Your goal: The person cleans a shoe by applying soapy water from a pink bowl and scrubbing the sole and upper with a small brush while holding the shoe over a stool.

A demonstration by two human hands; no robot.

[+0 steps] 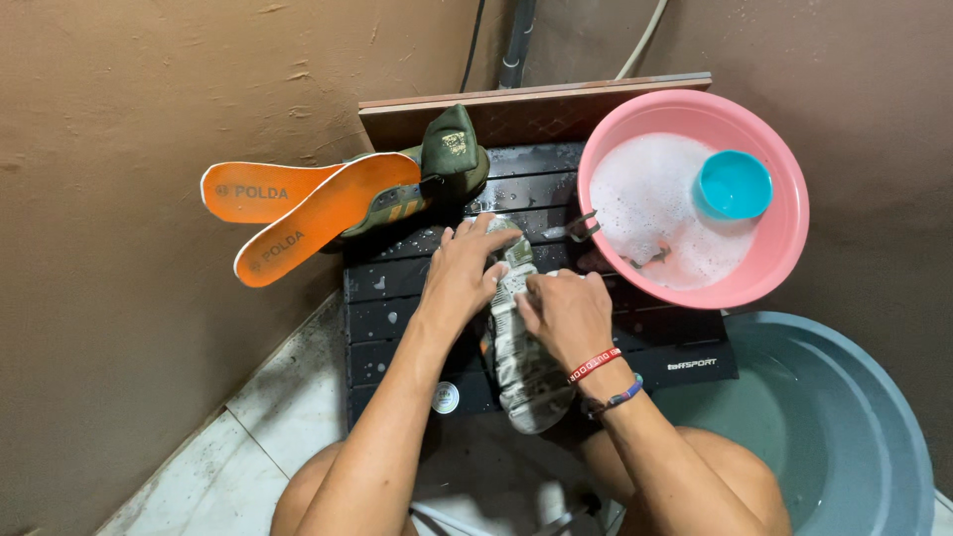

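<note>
While two orange insoles [298, 203] are leaning against the wall, the left hand [465, 270] is clasping a sole-up soapy shoe [521, 342] on the black crate [397, 298], the right hand [568, 316] is gripping its side, and a pink basin [789, 213] of suds is sitting at right.

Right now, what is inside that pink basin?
The pink basin holds white soapy foam with a small turquoise cup sitting in it. Something dark pokes through the suds near the front, too unclear to name. Whatever lies beneath the foam is covered.
</note>
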